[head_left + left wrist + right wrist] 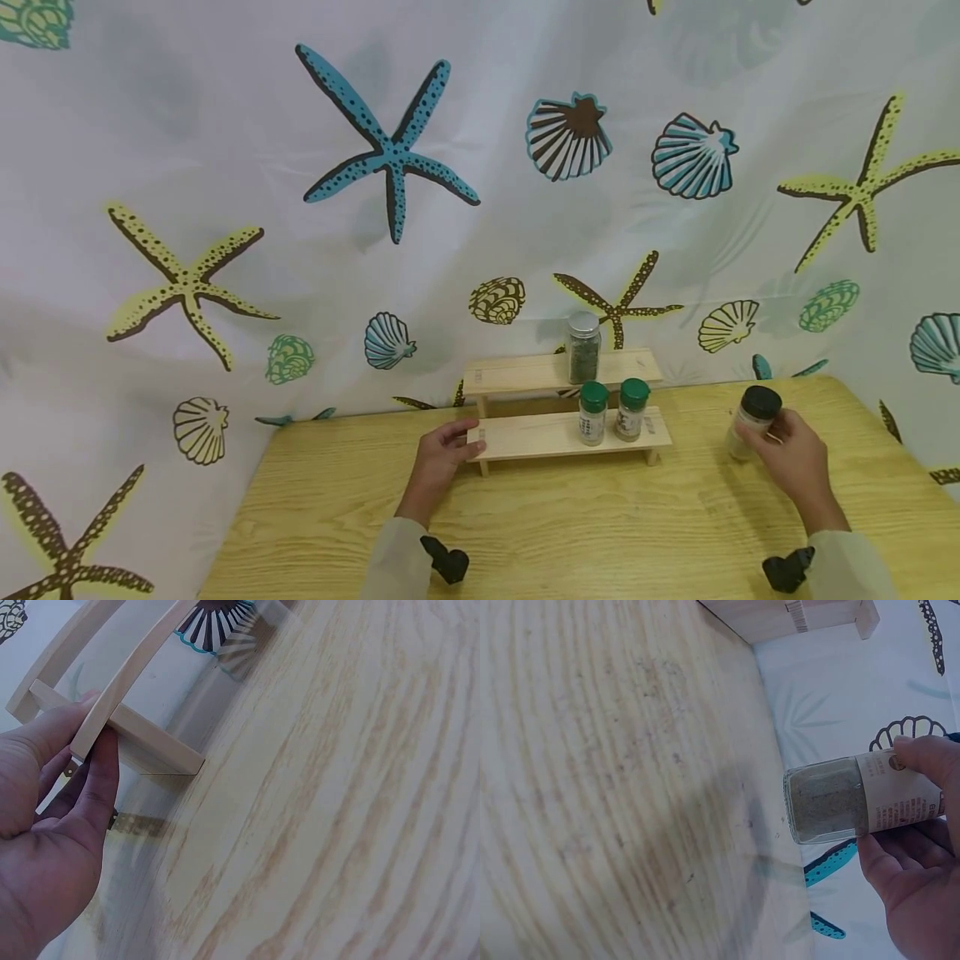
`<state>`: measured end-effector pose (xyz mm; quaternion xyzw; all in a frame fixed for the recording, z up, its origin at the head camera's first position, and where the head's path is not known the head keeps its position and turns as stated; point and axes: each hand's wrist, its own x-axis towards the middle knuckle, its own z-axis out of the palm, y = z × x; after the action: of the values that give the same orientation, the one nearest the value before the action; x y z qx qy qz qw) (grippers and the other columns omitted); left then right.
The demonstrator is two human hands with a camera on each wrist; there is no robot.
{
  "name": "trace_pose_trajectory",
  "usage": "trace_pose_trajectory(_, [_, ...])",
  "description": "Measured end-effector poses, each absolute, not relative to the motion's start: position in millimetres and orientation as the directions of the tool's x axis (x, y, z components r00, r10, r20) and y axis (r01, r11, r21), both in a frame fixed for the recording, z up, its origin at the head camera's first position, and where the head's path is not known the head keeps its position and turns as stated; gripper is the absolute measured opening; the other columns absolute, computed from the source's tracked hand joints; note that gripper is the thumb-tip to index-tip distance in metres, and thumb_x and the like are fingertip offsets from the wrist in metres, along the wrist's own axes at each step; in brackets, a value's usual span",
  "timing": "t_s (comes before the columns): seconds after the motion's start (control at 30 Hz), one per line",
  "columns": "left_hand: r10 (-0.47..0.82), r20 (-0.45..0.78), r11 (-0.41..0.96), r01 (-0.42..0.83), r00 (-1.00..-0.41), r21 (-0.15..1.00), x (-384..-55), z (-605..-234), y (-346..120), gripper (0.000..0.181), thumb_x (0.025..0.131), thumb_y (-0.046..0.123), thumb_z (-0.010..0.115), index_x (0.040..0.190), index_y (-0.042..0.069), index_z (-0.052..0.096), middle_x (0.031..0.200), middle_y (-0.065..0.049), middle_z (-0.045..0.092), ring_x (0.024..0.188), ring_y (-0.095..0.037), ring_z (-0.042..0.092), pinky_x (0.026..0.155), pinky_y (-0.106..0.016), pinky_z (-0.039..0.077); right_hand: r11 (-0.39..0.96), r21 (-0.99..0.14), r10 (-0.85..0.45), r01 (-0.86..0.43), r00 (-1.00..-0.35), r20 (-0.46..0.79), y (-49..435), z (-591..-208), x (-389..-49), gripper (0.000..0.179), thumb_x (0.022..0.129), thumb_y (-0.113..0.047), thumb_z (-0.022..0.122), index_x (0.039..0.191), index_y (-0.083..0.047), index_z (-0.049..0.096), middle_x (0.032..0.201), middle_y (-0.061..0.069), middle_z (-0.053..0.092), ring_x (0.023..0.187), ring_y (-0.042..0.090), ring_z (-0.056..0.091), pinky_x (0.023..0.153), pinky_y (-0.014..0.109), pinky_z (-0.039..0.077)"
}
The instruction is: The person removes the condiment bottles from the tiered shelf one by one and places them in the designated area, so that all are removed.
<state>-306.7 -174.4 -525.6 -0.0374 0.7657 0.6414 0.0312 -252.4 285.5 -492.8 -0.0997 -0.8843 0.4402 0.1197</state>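
Observation:
My left hand (pixel 438 457) pinches the left end of the lower tier of a two-tier wooden rack (pixel 525 438), thumb above and fingers beneath. In the left wrist view the thumb and fingers close round the board's end (pixel 96 731). My right hand (pixel 795 458) grips a glass spice jar (pixel 829 799) with a black lid (pixel 761 402), right of the rack. A pale label wraps the jar, and grey-brown powder shows through its glass base. Two green-lidded spice jars, one left (pixel 592 414) and one right (pixel 632 410), stand on the lower tier. A silver-lidded jar (pixel 583 348) of dark green flakes stands on the upper tier.
The rack stands near the back of a wood-grain table (pixel 570 525). Behind it hangs a white curtain (pixel 480 233) printed with starfish and shells. Black wrist devices, one left (pixel 447 560) and one right (pixel 787 570), sit by the sleeves.

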Motion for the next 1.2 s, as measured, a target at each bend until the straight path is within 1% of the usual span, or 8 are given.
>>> trace_pose_trajectory(0.3, [-0.012, -0.103, 0.157, -0.104, -0.995, 0.982, -309, -528, -174, 0.039, 0.081, 0.016, 0.075, 0.119, 0.011, 0.066, 0.129, -0.011, 0.059, 0.118, -0.026, 0.055, 0.09, -0.034, 0.051, 0.588, -0.801, 0.295, 0.11, -0.952, 0.086, 288, -502, -250, 0.071, 0.091, -0.043, 0.06, 0.135, 0.008, 0.039, 0.132, 0.033, 0.047, 0.12, 0.046, 0.049, 0.09, 0.042, 0.049])
trace_pose_trajectory(0.43, [-0.004, -0.098, 0.168, -0.098, -0.995, 0.981, -309, -528, -174, 0.04, 0.082, 0.017, 0.075, 0.12, 0.01, 0.065, 0.131, -0.011, 0.058, 0.119, -0.026, 0.054, 0.09, -0.034, 0.05, 0.587, -0.801, 0.287, 0.118, -0.955, 0.07, 292, -508, -246, 0.071, 0.09, -0.042, 0.061, 0.136, 0.009, 0.039, 0.132, 0.033, 0.047, 0.12, 0.046, 0.049, 0.085, 0.034, 0.053])
trace_pose_trajectory(0.5, [-0.004, -0.094, 0.168, -0.094, -0.996, 0.981, -309, -529, -173, 0.04, 0.082, 0.017, 0.075, 0.12, 0.01, 0.065, 0.129, -0.011, 0.058, 0.116, -0.025, 0.055, 0.088, -0.032, 0.051, 0.582, -0.805, 0.28, 0.118, -0.958, 0.062, 294, -511, -246, 0.072, 0.091, -0.042, 0.061, 0.137, 0.008, 0.038, 0.133, 0.033, 0.046, 0.12, 0.046, 0.049, 0.084, 0.032, 0.053])
trace_pose_trajectory(0.57, [-0.008, -0.095, 0.161, -0.095, -0.995, 0.982, -309, -529, -173, 0.04, 0.081, 0.017, 0.075, 0.119, 0.01, 0.066, 0.128, -0.011, 0.059, 0.114, -0.024, 0.056, 0.085, -0.03, 0.051, 0.579, -0.807, 0.276, 0.12, -0.96, 0.055, 295, -513, -246, 0.073, 0.091, -0.043, 0.06, 0.138, 0.008, 0.036, 0.133, 0.033, 0.046, 0.121, 0.046, 0.048, 0.085, 0.035, 0.052])
trace_pose_trajectory(0.7, [-0.017, -0.081, 0.165, -0.082, -0.997, 0.983, -310, -530, -174, 0.04, 0.082, 0.016, 0.075, 0.12, 0.008, 0.065, 0.128, -0.013, 0.059, 0.111, -0.025, 0.057, 0.08, -0.026, 0.051, 0.578, -0.805, 0.273, 0.13, -0.961, 0.04, 296, -513, -247, 0.075, 0.091, -0.043, 0.06, 0.139, 0.008, 0.034, 0.134, 0.034, 0.044, 0.122, 0.047, 0.047, 0.093, 0.048, 0.047])
trace_pose_trajectory(0.93, [-0.007, -0.076, 0.173, -0.076, -0.997, 0.982, -306, -521, -173, 0.039, 0.083, 0.012, 0.073, 0.121, 0.003, 0.064, 0.131, -0.016, 0.056, 0.114, -0.028, 0.055, 0.08, -0.025, 0.05, 0.62, -0.772, 0.208, 0.137, -0.978, -0.007, 298, -501, -248, 0.082, 0.091, -0.046, 0.058, 0.142, 0.01, 0.026, 0.138, 0.038, 0.037, 0.126, 0.053, 0.038, 0.097, 0.06, 0.039])
trace_pose_trajectory(1.07, [0.012, -0.08, 0.148, -0.078, -0.997, 0.986, -298, -506, -170, 0.039, 0.084, 0.006, 0.07, 0.121, -0.001, 0.062, 0.129, -0.019, 0.056, 0.11, -0.026, 0.056, 0.077, -0.024, 0.051, 0.637, -0.766, 0.167, 0.088, -0.986, 0.025, 298, -485, -250, 0.09, 0.089, -0.048, 0.061, 0.146, 0.008, 0.019, 0.143, 0.039, 0.029, 0.129, 0.055, 0.032, 0.098, 0.064, 0.035])
trace_pose_trajectory(1.2, [0.019, -0.074, 0.127, -0.071, -0.997, 0.989, -293, -499, -168, 0.038, 0.085, 0.005, 0.069, 0.122, -0.003, 0.061, 0.127, -0.021, 0.057, 0.106, -0.023, 0.058, 0.076, -0.023, 0.052, 0.641, -0.767, 0.151, 0.023, -0.984, 0.097, 294, -466, -253, 0.092, 0.087, -0.048, 0.064, 0.148, 0.004, 0.018, 0.147, 0.035, 0.027, 0.132, 0.055, 0.028, 0.097, 0.066, 0.033])
